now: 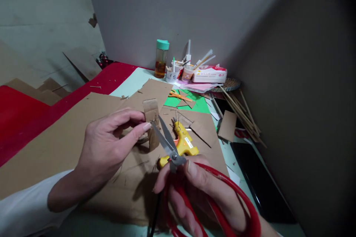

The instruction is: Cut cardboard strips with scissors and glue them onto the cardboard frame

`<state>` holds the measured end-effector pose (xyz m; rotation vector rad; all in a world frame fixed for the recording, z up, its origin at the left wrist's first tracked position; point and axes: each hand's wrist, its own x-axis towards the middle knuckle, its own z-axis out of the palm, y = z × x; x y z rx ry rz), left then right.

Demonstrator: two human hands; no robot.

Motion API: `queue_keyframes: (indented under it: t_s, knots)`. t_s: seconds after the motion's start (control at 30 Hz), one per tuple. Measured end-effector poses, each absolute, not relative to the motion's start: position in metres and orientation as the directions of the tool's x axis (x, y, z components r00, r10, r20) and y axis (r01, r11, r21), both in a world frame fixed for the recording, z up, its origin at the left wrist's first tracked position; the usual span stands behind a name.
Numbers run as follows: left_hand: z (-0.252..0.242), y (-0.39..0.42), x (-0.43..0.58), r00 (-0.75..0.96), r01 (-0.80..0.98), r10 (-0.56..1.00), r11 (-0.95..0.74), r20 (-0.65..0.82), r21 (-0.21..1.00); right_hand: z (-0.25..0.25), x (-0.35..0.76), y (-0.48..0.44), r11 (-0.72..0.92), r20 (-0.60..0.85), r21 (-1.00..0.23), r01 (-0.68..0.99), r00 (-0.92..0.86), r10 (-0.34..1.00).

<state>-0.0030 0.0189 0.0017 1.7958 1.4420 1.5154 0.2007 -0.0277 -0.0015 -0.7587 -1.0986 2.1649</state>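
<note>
My left hand pinches a small strip of brown cardboard, held upright above the cardboard-covered table. In my right hand are scissors with red handles. Their metal blades are a little apart and point up and left, with the tips beside the cardboard strip near my left fingertips. Whether the blades touch the strip cannot be made out. Behind the scissors lies a yellow glue gun, partly hidden by the blades and my right hand.
Large cardboard sheets cover the table. Orange scissors lie on green paper. Farther back stand a bottle, cups and a tissue pack. On the right are wooden sticks and a black phone-like slab.
</note>
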Motion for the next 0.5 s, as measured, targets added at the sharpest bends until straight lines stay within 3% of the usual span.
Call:
queue_keyframes:
  t_s: [0.2, 0.33, 0.4, 0.5]
  knots:
    - [-0.002, 0.018, -0.008, -0.149, 0.208, 0.935, -0.287, 0.321, 0.935, -0.001, 0.198, -0.027, -0.438, -0.19, -0.866, -0.24, -0.652, 0.734]
    - [0.005, 0.019, -0.008, -0.245, 0.001, 0.967, -0.073, 0.071, 0.997, 0.018, 0.201, -0.026, -0.427, -0.319, -0.904, -0.012, -0.644, 0.695]
    - [0.008, 0.022, -0.008, -0.285, -0.152, 0.959, -0.044, -0.001, 0.987, 0.027, 0.207, -0.024, -0.286, -0.296, -0.952, 0.105, -0.546, 0.784]
    - [0.008, 0.029, -0.01, -0.291, -0.322, 0.95, 0.013, -0.112, 0.947, 0.033, 0.221, -0.011, 0.023, -0.068, -0.943, 0.332, -0.261, 0.963]
